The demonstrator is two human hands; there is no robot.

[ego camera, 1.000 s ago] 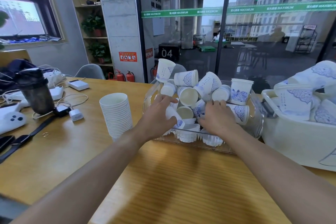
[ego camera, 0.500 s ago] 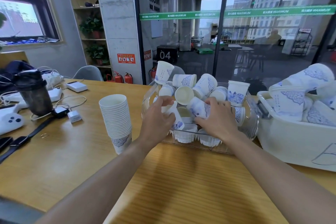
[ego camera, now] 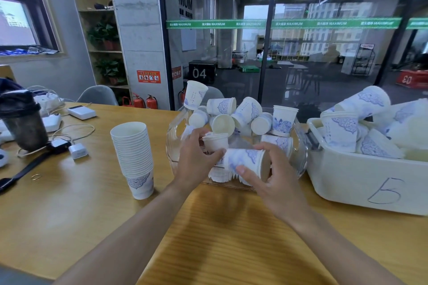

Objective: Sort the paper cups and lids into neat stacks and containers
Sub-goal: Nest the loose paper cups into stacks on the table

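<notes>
Counter (ego camera: 69, 215): broad wooden top, honey-coloured, glossy, with visible grain. Behind it stands a glass partition with a green band, a concrete pillar and open shelving with potted plants.

White tub (ego camera: 361, 183): opaque plastic, rounded corners, marked "B" in pen; stands just right of the clear bin and is heaped with printed paper cups.

Clear bin (ego camera: 172, 146): transparent plastic with curved walls, at the counter's middle. It holds a loose jumble of white paper cups with blue patterns, lying at all angles, above pleated white paper liners at the bottom.

Cup stack (ego camera: 134, 157): a tall nested column of paper cups, upright, left of the clear bin and apart from it; rims form tight ridges.

Right hand (ego camera: 275, 183): at the bin's front wall, grip closed round a printed cup (ego camera: 245, 159) lying on its side, open mouth to the right.

Left hand (ego camera: 196, 159): beside it, fingers pinching a plain white cup (ego camera: 215, 142) held upright.

Left of the stack lie chargers, cables and a dark shaker bottle (ego camera: 22, 120).
</notes>
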